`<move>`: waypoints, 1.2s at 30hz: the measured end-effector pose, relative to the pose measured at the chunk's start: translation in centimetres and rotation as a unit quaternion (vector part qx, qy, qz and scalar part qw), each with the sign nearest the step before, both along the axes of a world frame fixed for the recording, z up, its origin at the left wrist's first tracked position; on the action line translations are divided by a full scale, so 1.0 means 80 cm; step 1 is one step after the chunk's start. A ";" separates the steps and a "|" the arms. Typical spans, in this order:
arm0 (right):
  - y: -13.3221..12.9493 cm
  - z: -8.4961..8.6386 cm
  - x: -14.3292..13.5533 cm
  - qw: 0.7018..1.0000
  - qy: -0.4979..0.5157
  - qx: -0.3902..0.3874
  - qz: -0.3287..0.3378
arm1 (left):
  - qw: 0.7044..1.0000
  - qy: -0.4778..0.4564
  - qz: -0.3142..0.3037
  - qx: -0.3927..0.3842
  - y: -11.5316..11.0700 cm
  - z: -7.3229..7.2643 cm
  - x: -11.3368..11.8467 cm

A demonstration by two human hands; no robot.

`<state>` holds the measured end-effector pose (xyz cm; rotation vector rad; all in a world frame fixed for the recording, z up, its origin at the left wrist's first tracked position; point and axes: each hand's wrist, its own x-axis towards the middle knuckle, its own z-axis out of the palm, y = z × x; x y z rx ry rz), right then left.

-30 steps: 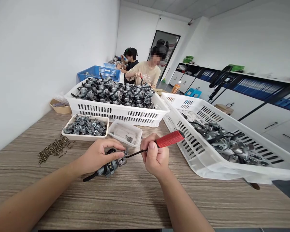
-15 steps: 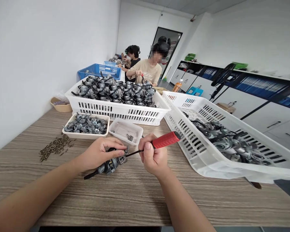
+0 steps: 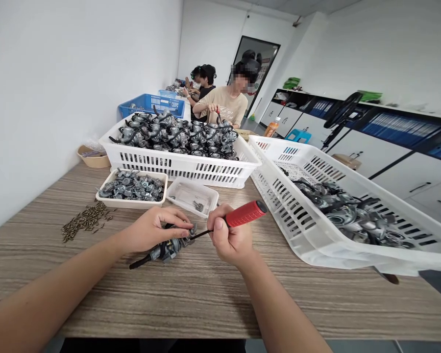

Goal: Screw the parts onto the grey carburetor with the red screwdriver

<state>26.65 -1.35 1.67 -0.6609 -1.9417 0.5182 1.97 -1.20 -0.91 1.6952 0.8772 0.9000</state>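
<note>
Unit [image 3: 170,250]: silver-grey metal casting with several ports and bosses, small brass-coloured bits in the body, and a black hose stub poking out at its near-left end. Lies tilted on the wood-grain table [image 3: 158,304]; upper side partly hidden by fingers.

Left hand [image 3: 152,228]: lies over the unit from the left, clamped on it, thumb and index finger close together on its right end. Unit is under and just in front of the palm, its hose end clear of the hand on the near side.

Right hand [image 3: 230,235]: fist closed around the screwdriver [image 3: 245,214], at the front of the grip and the shaft. Grip red with black butt, slanting up to the right; thin dark shaft runs down-left to the unit's right end. Tip contact too small to make out. Unit lies left of this fist, near it but apart, with the shaft between.

Around: loose brass screws [image 3: 83,220] heaped at left; cream tray [image 3: 132,202] full of small grey parts; pale tray [image 3: 183,189] with a few pieces; white crate [image 3: 176,171] packed with similar units; second crate [image 3: 290,215] at right, partly filled.

Writing: co-worker's beige shirt [image 3: 224,113] bears a pale print, illegible. Orange bottle [image 3: 272,128] has a label, too small to read.
</note>
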 end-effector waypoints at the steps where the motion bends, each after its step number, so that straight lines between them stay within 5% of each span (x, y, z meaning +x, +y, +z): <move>1: -0.001 0.001 -0.001 1.000 -0.003 0.003 0.003 | 1.000 -0.001 -0.003 -0.001 0.000 0.000 0.000; 20: -0.003 0.007 -0.006 1.000 -0.021 0.023 0.006 | 0.998 -0.006 -0.057 0.035 0.008 -0.003 -0.009; 36: -0.001 0.021 0.001 0.995 -0.046 -0.082 0.039 | 0.990 0.034 -0.077 0.114 0.007 -0.004 -0.011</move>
